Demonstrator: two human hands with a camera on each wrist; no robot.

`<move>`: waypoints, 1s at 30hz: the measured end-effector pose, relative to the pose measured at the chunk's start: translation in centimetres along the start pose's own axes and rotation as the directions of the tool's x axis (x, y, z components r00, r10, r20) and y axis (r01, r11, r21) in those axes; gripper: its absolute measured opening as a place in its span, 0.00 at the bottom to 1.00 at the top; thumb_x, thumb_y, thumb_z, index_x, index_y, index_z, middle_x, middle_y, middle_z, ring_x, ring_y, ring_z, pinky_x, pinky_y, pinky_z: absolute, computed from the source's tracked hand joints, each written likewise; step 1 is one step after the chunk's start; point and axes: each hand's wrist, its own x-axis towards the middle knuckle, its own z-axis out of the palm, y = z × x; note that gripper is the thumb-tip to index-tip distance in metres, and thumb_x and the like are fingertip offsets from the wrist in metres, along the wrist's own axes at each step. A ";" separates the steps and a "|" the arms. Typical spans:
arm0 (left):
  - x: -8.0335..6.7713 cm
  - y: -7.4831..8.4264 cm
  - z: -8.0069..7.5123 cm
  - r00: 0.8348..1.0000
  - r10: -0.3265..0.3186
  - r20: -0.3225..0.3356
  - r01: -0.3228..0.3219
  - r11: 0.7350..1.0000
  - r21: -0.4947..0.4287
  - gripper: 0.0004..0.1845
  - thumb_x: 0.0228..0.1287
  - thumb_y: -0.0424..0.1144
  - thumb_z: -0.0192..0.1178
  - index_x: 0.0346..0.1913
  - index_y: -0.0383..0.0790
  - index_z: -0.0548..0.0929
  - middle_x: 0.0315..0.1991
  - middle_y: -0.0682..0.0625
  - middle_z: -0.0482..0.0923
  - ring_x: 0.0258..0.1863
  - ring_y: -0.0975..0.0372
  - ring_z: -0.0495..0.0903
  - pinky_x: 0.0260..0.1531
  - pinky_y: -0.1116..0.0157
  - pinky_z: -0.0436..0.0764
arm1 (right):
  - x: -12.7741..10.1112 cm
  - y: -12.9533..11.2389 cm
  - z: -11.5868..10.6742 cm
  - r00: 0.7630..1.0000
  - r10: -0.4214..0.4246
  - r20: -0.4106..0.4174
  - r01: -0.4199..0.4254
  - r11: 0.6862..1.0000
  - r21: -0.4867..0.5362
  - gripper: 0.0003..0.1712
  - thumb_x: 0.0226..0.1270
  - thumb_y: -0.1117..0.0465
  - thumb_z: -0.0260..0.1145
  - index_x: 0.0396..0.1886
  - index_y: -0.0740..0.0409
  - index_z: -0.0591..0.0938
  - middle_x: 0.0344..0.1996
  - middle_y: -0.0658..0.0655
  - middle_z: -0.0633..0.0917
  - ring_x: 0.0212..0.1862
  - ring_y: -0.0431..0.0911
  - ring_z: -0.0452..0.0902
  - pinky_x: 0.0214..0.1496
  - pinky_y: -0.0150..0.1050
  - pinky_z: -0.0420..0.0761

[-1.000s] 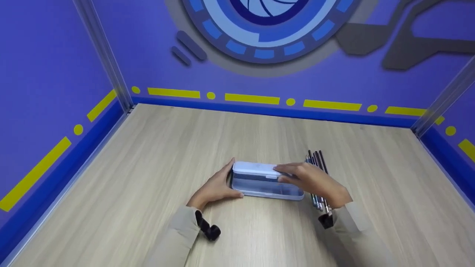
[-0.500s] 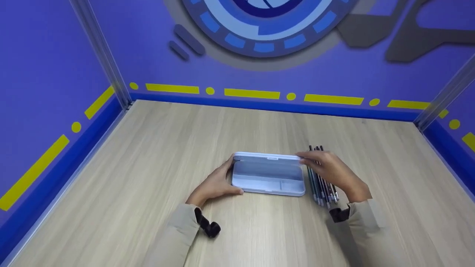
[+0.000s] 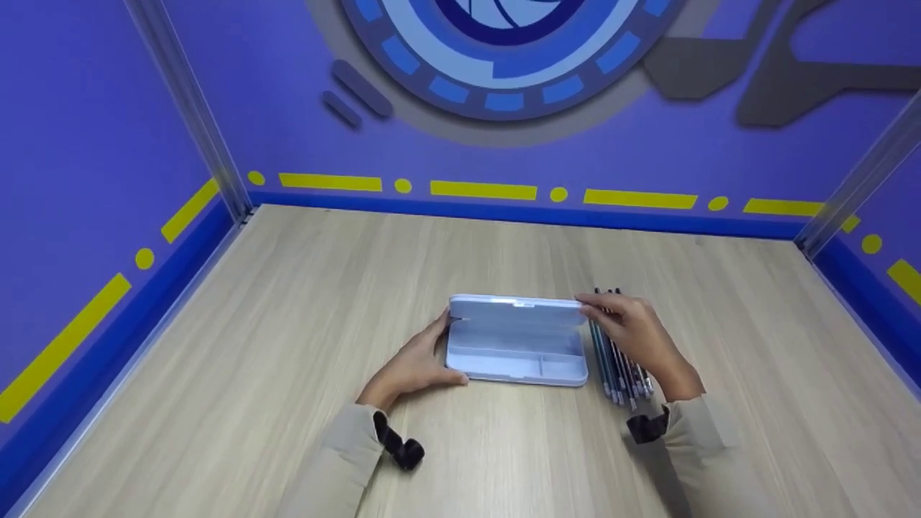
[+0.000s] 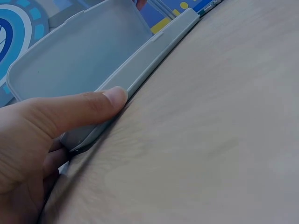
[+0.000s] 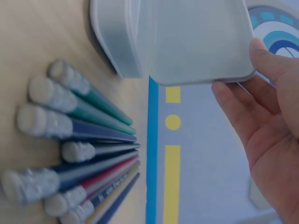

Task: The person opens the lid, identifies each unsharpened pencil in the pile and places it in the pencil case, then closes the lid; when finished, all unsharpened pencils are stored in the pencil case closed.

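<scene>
A pale plastic pencil case (image 3: 496, 365) lies on the table with its lid (image 3: 518, 316) raised. Nothing lies in its compartments, one long and one small at the front right. My left hand (image 3: 411, 368) grips the left end, thumb on the front edge (image 4: 112, 95) and the other fingers partly hidden behind the end. At the lid's upper right corner my right hand (image 3: 639, 337) pinches the edge between thumb and fingers, seen closely on the lid (image 5: 201, 42) in the right wrist view. Several pencils (image 5: 93, 126) with eraser ends lie just right of the case, partly under the right hand.
The wood-grain table (image 3: 345, 288) runs back to a purple wall (image 3: 252, 86) with yellow markings. Side walls rise at left and right. A black strap (image 3: 399, 446) sits on the left wrist, another strap (image 3: 647, 428) on the right.
The lid has swung up and back from a lower angle, showing the case's inside. My right hand moved right to the lid's corner. The left hand kept its hold.
</scene>
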 end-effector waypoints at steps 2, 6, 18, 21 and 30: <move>0.0 0.0 0.0 1.000 -0.009 0.000 0.009 1.000 -0.005 0.66 0.40 0.45 0.79 0.77 0.38 0.44 0.77 0.42 0.46 0.76 0.51 0.45 0.75 0.53 0.48 | 0.0 -0.1 0.2 0.999 0.018 -0.045 -0.017 1.000 0.019 0.12 0.62 0.67 0.66 0.46 0.61 0.86 0.39 0.54 0.89 0.37 0.39 0.83 0.38 0.23 0.81; -0.1 -0.1 -0.1 1.000 -0.018 -0.006 0.018 1.000 -0.010 0.66 0.39 0.45 0.79 0.76 0.37 0.45 0.77 0.42 0.45 0.76 0.51 0.45 0.75 0.52 0.48 | -0.1 -0.1 0.7 0.989 0.089 -0.118 -0.077 0.992 0.097 0.12 0.64 0.65 0.65 0.46 0.59 0.87 0.39 0.55 0.89 0.36 0.33 0.79 0.36 0.18 0.76; 0.1 0.2 -0.3 1.000 -0.013 0.001 0.013 1.000 -0.008 0.65 0.40 0.45 0.79 0.76 0.38 0.44 0.76 0.45 0.49 0.76 0.51 0.45 0.75 0.52 0.47 | 0.8 0.4 1.5 0.945 0.323 0.056 -0.323 0.886 0.332 0.29 0.79 0.50 0.42 0.69 0.62 0.68 0.72 0.57 0.65 0.72 0.51 0.62 0.69 0.40 0.68; 0.2 0.3 -0.4 1.000 -0.004 0.000 0.004 1.000 -0.003 0.65 0.40 0.45 0.79 0.76 0.38 0.45 0.77 0.44 0.47 0.76 0.51 0.45 0.75 0.51 0.47 | 1.5 0.8 1.8 0.935 0.327 0.138 -0.354 0.842 0.406 0.34 0.79 0.45 0.38 0.73 0.62 0.59 0.76 0.56 0.56 0.76 0.50 0.49 0.75 0.44 0.58; -0.1 0.0 0.0 1.000 -0.006 0.004 0.006 1.000 0.026 0.64 0.42 0.47 0.78 0.77 0.41 0.45 0.77 0.42 0.43 0.76 0.50 0.45 0.75 0.51 0.49 | 2.9 1.7 3.0 0.867 0.390 0.311 -0.495 0.753 0.434 0.38 0.78 0.41 0.28 0.77 0.60 0.41 0.77 0.59 0.39 0.78 0.54 0.31 0.78 0.55 0.43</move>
